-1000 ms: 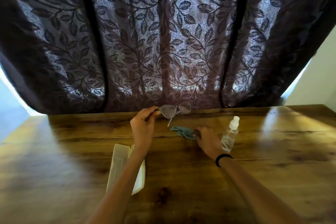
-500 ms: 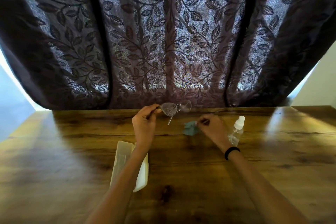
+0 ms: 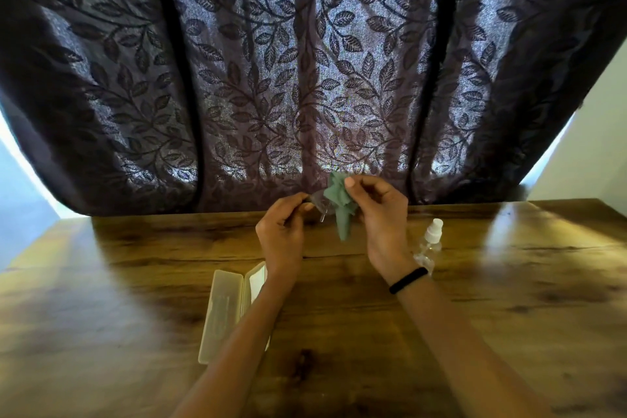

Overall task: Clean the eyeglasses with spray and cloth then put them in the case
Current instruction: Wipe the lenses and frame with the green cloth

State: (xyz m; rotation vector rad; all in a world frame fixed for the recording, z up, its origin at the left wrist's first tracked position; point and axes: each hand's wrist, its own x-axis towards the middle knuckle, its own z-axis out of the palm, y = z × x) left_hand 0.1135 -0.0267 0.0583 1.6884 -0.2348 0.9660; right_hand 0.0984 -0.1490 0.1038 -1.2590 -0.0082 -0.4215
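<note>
My left hand (image 3: 283, 227) pinches the eyeglasses (image 3: 318, 204) by their left end, above the table's far edge. My right hand (image 3: 380, 210) grips a bunched green cloth (image 3: 340, 209) and holds it against the glasses, so most of the lenses are hidden behind the cloth. A clear spray bottle (image 3: 429, 243) with a white cap stands on the table just right of my right wrist. An open cream eyeglass case (image 3: 224, 309) lies on the table under my left forearm.
The wooden table (image 3: 509, 299) stretches wide on both sides. A dark leaf-patterned curtain (image 3: 305, 78) hangs close behind its far edge. A pale wall (image 3: 597, 153) shows at the right.
My right hand picked the green cloth off the table and raised it onto the glasses. My left hand kept hold of the glasses in roughly the same spot.
</note>
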